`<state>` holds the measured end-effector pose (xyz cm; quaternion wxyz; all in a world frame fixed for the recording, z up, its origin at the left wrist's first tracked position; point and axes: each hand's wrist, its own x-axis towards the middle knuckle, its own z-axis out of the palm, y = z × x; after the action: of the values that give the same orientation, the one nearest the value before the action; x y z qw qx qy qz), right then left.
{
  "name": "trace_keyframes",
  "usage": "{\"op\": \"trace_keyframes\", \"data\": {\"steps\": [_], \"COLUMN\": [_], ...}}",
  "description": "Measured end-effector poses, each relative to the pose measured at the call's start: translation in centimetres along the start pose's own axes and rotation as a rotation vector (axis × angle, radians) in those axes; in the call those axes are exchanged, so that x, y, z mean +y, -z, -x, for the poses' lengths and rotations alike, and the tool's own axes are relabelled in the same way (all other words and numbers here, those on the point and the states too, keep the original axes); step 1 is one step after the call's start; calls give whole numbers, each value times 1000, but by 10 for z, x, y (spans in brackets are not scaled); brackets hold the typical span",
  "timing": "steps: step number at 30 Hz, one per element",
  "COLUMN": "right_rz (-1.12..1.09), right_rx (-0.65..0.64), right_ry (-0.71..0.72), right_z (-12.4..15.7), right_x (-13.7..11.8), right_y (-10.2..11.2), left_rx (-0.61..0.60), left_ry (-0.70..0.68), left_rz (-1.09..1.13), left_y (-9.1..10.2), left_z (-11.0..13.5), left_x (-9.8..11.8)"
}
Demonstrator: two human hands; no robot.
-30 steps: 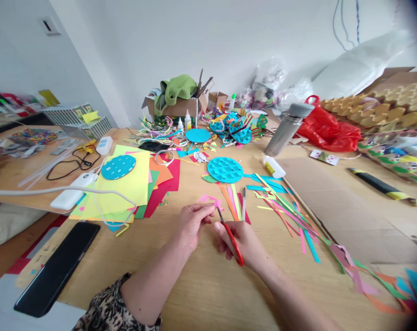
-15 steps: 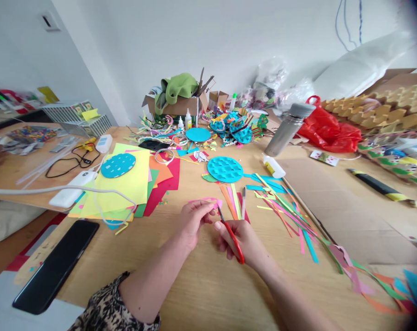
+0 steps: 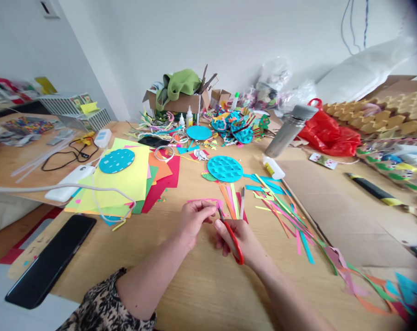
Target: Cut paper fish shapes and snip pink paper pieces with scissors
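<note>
My right hand (image 3: 234,236) is closed round the red-handled scissors (image 3: 236,246), whose dark blades point up and away from me. Between the thumb and finger of my left hand (image 3: 196,220) is a small bit of pink paper (image 3: 216,205), right at the blade tips. Another pink sheet (image 3: 203,201) lies on the table just behind the left hand. Beyond the hands sit a blue paper oval with raised scales (image 3: 225,168), a few coloured strips (image 3: 233,201) and a pen (image 3: 242,202).
To the left are stacked coloured sheets (image 3: 125,184) with a dotted blue oval (image 3: 116,161), a white cable and a black phone (image 3: 51,259). On the right lie paper strips (image 3: 287,207), a glue bottle (image 3: 273,168), a steel flask (image 3: 291,131), cardboard (image 3: 346,207) and a utility knife (image 3: 372,188).
The camera view has shifted slightly. Both hands keep almost the same pose, with the scissor tips still at the pink paper.
</note>
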<state>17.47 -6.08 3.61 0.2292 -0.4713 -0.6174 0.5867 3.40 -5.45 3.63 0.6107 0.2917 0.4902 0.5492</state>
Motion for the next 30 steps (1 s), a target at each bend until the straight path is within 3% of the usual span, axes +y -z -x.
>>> {"op": "trace_keyframes", "data": {"steps": [15, 30], "right_rz": [9, 11], "right_rx": [25, 6], "right_ry": [-70, -43], "right_z": [1, 1], "right_x": [1, -2], "right_y": [0, 1], "left_rx": [50, -19], "left_ry": [19, 0], "left_rz": [29, -1], "left_y": [-2, 0], "left_z": [1, 0], "left_x": [3, -1]}}
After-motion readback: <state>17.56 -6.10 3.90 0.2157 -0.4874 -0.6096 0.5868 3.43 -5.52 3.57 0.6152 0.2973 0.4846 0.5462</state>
